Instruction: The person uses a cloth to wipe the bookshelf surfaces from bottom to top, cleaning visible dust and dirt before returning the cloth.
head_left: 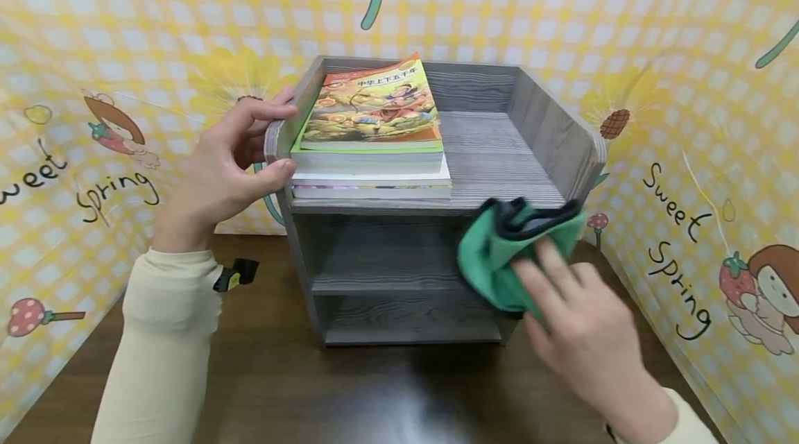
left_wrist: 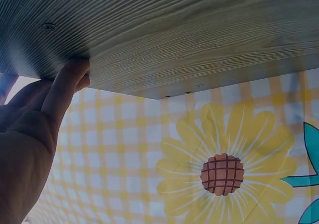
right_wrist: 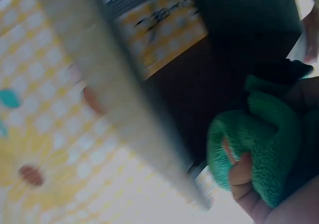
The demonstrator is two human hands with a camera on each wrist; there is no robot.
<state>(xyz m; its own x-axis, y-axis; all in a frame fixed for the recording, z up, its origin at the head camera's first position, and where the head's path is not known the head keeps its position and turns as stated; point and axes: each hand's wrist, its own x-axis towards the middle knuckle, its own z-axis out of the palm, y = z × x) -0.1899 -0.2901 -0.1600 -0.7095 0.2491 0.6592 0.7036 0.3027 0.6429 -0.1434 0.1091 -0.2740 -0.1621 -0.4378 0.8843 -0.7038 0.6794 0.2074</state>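
A small grey wood-grain shelf (head_left: 399, 284) stands with its open front toward me. My left hand (head_left: 234, 152) grips its left side panel (head_left: 281, 139), thumb at the front edge; the left wrist view shows fingers (left_wrist: 67, 84) against the panel's outer face. My right hand (head_left: 580, 333) holds a bunched green cloth (head_left: 499, 263) with dark edging, in front of the shelf's right side just below the top board. In the right wrist view, the cloth (right_wrist: 269, 144) is folded among the fingers. A stack of books (head_left: 371, 118) lies on the left of the top board.
Raised side and back panels (head_left: 480, 83) border the top board. Two lower boards (head_left: 387, 257) sit beneath it. Dark brown flooring (head_left: 374, 395) lies under the shelf, and a yellow checked sheet (head_left: 487, 0) surrounds it at the back and sides.
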